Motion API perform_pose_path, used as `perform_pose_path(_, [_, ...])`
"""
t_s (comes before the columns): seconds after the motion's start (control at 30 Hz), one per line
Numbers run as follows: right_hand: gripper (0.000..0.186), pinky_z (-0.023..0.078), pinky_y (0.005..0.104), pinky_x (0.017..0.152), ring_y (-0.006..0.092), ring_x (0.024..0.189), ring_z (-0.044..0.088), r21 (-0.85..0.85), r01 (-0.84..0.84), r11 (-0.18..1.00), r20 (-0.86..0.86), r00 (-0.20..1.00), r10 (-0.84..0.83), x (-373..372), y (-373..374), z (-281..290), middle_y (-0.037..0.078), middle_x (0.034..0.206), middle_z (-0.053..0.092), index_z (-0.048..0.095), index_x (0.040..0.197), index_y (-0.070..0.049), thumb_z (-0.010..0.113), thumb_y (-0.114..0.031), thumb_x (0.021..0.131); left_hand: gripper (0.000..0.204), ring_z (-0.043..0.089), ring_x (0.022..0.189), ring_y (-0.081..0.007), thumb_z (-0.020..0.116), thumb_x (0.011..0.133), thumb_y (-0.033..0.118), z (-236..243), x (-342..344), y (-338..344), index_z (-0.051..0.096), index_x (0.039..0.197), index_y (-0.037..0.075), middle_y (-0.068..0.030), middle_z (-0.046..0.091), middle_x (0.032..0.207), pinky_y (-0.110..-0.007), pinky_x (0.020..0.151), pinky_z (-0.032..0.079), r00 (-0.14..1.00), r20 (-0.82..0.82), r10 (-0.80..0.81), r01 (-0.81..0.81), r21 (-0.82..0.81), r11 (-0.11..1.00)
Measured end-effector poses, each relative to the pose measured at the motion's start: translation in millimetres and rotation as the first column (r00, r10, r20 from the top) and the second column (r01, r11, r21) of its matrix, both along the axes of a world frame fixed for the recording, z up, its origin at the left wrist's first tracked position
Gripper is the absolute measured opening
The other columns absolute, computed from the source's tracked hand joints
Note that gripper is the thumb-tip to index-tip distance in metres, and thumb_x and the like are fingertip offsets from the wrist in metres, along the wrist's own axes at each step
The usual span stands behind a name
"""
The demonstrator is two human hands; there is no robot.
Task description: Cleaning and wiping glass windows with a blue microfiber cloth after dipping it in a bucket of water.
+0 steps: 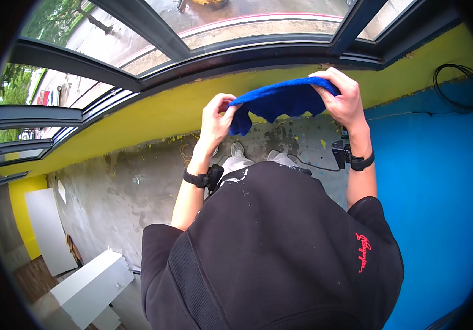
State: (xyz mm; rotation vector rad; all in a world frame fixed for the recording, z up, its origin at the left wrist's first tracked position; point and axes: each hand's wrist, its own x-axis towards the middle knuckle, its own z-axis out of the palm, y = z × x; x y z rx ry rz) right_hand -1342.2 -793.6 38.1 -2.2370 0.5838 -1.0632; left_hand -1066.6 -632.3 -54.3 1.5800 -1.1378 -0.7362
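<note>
A deep blue cloth (286,99) is stretched between my two hands, in front of the yellow wall below the window. My left hand (216,118) pinches its left end between thumb and fingers. At the other end my right hand (343,98) grips the cloth, thumb underneath and fingers over the top. The cloth's upper edge looks folded and bows upward, while its lower edge hangs in loose, wavy folds. Both forearms are raised, each with a black strapped device at the wrist.
Dark window frames (247,52) run along the top above a yellow wall (181,115). A blue wall (429,181) stands at the right, with a coiled black cable (456,88). The grey floor (115,192) is stained. White panels (49,231) and a white box-like piece (93,283) are at lower left.
</note>
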Motion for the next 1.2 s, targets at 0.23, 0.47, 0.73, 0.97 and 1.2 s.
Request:
perform_pose_path(0.23, [0.013, 0.05, 0.0198, 0.077, 0.0041, 0.083, 0.062, 0.775, -0.218, 0.593, 0.261, 0.965, 0.013, -13.5, -20.4, -17.3, 0.0, 0.092, 0.071, 0.071, 0.102, -0.002, 0.072, -0.012, 0.095, 0.014, 0.057, 0.079, -0.0035, 0.071, 0.097, 0.01, 37.0, -8.0, 5.3, 0.069, 0.105, -0.001, 0.0023, 0.066, 0.086, -0.019, 0.073, 0.047, 0.996, -0.086, 0.032, -0.044, -0.144, 0.989])
perform_pose_path(0.47, [0.014, 0.052, 0.0233, 0.086, 0.0078, 0.092, 0.065, 0.746, -0.554, 0.369, 0.511, 0.832, 0.216, 2.0, -3.6, 10.7, 0.005, 0.102, 0.07, 0.064, 0.109, -0.001, 0.067, -0.008, 0.097, 0.023, 0.057, 0.072, -0.0133, 0.082, 0.087, 0.021, 19.2, 2.9, -27.0, 0.071, 0.099, 0.004, -0.0049, 0.062, 0.08, -0.028, 0.069, 0.048, 0.91, 0.257, 0.326, -0.257, -0.27, 0.928])
perform_pose_path(0.73, [0.027, 0.053, 0.0292, 0.095, 0.0136, 0.103, 0.067, 0.647, -0.702, 0.298, 0.667, 0.71, 0.225, 28.1, 25.9, 20.1, 0.009, 0.112, 0.071, 0.064, 0.12, 0.003, 0.068, -0.001, 0.094, 0.024, 0.06, 0.069, -0.0118, 0.076, 0.092, 0.022, -22.8, -33.8, -20.9, 0.064, 0.097, 0.001, -0.0038, 0.066, 0.078, -0.03, 0.066, 0.051, 0.98, 0.053, -0.192, 0.179, 0.187, 0.966])
perform_pose_path(0.97, [0.025, 0.054, 0.0285, 0.092, 0.012, 0.101, 0.066, 0.615, -0.443, 0.652, 0.49, 0.863, 0.124, 20.8, 23.5, 30.2, 0.007, 0.109, 0.071, 0.066, 0.118, 0.002, 0.071, -0.004, 0.094, 0.06, 0.057, 0.126, -0.024, 0.082, 0.087, 0.015, 18.6, -78.9, -27.1, 0.054, 0.138, 0.002, -0.0142, 0.064, 0.132, -0.04, 0.109, 0.045, 0.827, -0.14, -0.544, 0.544, -0.04, 0.838])
perform_pose_path(1.2, [0.024, 0.054, 0.0229, 0.084, 0.0073, 0.091, 0.067, 0.686, -0.114, 0.718, 0.211, 0.976, -0.047, -25.8, -13.9, 2.9, 0.003, 0.1, 0.072, 0.069, 0.116, 0.003, 0.069, -0.014, 0.099, 0.038, 0.065, 0.108, -0.0161, 0.075, 0.095, 0.023, 19.0, -74.8, -46.5, 0.064, 0.124, 0.001, -0.008, 0.071, 0.113, -0.035, 0.098, 0.051, 0.925, -0.126, -0.359, 0.364, 0.02, 0.931])
